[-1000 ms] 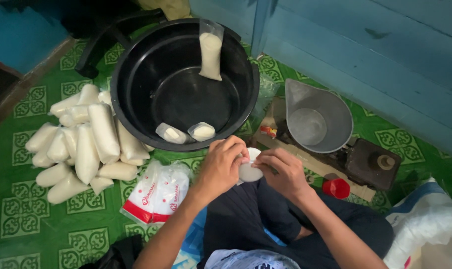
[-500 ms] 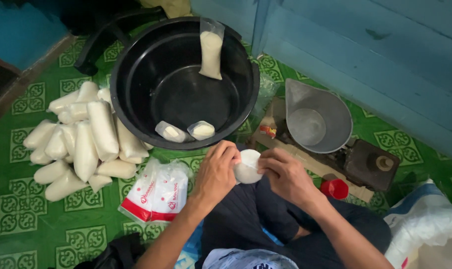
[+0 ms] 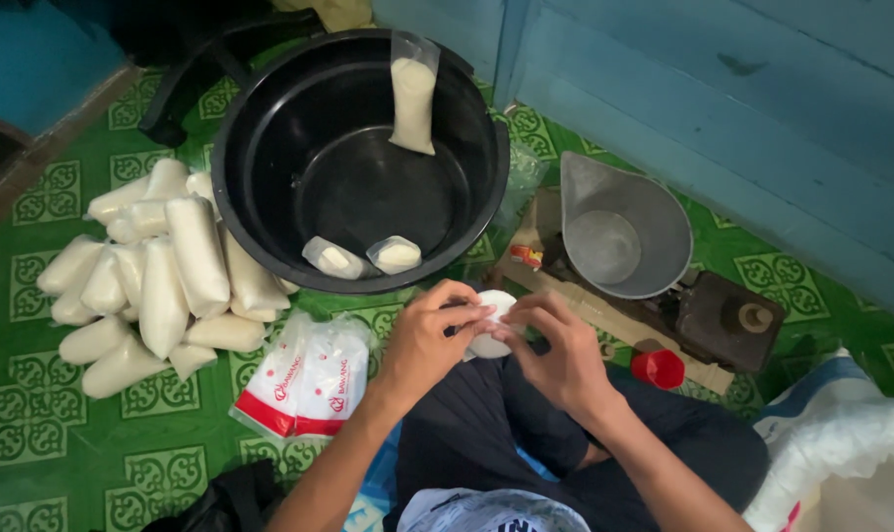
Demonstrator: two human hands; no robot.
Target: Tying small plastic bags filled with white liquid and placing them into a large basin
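Observation:
My left hand [image 3: 429,340] and my right hand [image 3: 555,355] meet over my lap, both pinching a small white filled plastic bag [image 3: 490,329] between the fingers. Just beyond them stands a large black basin [image 3: 269,128] with two small filled bags [image 3: 363,258] lying on its bottom and one tall narrow filled bag [image 3: 412,99] leaning against its far wall. A heap of several white filled bags [image 3: 161,281] lies on the green patterned floor to the left of the basin.
A pack of empty plastic bags with red trim [image 3: 309,379] lies by my left forearm. To the right a grey metal scoop pan [image 3: 624,236] sits on a dark scale [image 3: 728,315], with a red cap [image 3: 658,368] beside it. A white sack [image 3: 841,443] stands at the lower right, blue wall behind.
The hands have shifted slightly to the right with the small bag, the fingers turning it between them. Nothing else has moved.

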